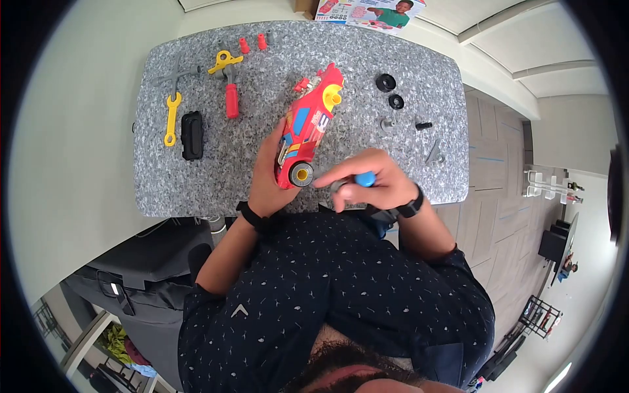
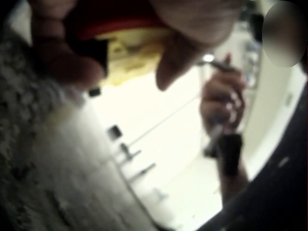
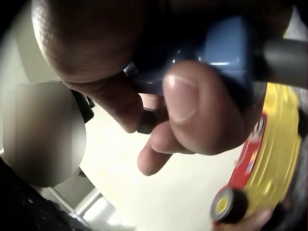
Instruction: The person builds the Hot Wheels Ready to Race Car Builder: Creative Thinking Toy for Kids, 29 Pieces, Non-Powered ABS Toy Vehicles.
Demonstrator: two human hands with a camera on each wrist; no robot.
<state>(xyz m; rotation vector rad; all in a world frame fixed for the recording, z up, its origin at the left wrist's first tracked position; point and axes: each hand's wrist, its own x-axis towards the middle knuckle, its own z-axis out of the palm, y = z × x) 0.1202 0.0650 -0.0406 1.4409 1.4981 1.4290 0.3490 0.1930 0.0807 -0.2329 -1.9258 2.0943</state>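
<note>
Two hands are busy around the car [image 1: 308, 134], which the left hand [image 1: 267, 164] grips by its near end, side up, over the table [image 1: 363, 52]. On that end sits a wheel [image 1: 301, 174] with a yellow centre; at the car's far end a yellow hub [image 1: 333, 97] is bare. Right of the car's near end, the right hand [image 1: 383, 182] holds a blue tool [image 3: 228, 53] with a grey shaft, its forefinger stretched to just beside the wheel; whether it touches, I cannot tell. A small dark piece [image 3: 146, 121] shows among those fingers, too hidden to name.

Right of the car lie two loose tyres [image 1: 386, 82], a grey part [image 1: 388, 124] and a black screw [image 1: 424, 126]. Left of it are the hammer [image 1: 232, 98], the yellow wrench [image 1: 173, 118] and a black part [image 1: 192, 135].

The likeliest trouble is the car twisting in the left hand, since the grip is at one end and a push at the far hub would have long leverage. With the right hand so full, the dark piece could drop if the fingers shift. The screw, being small and round, could roll if knocked by a sleeve or wrist.
</note>
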